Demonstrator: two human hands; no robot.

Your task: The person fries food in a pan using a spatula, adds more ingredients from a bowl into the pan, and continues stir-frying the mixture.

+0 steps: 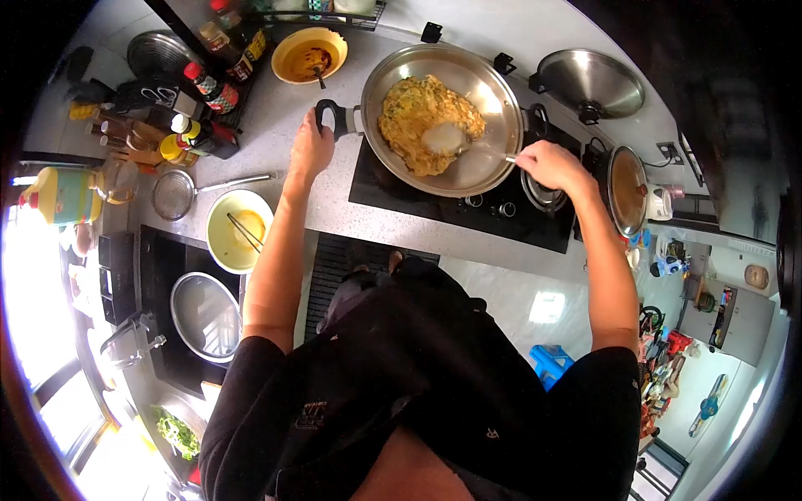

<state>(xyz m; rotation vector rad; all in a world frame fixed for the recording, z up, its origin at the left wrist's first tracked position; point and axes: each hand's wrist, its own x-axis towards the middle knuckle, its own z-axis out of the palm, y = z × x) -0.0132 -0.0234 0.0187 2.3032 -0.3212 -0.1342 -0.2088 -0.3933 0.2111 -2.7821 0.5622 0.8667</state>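
Observation:
My left hand [312, 149] is closed on the black handle of a wide steel frying pan [493, 88], which is over the stove. Inside the pan lies a thick, uneven mass of cooked egg [409, 117], golden with browned patches. My right hand [551, 165] grips the thin handle of a metal ladle [444, 137] from the pan's right side. Its pale, rounded head rests against the egg near the right of the mass. Which way the ladle's bowl faces is hard to make out.
A black cooktop [388, 179] lies under the pan. Lidded pots stand at right, near a steel lid [590, 82]. Leftward are a sauce bowl [309, 55], a strainer [174, 195], a bowl with a whisk [219, 232], several bottles and a sink [159, 275].

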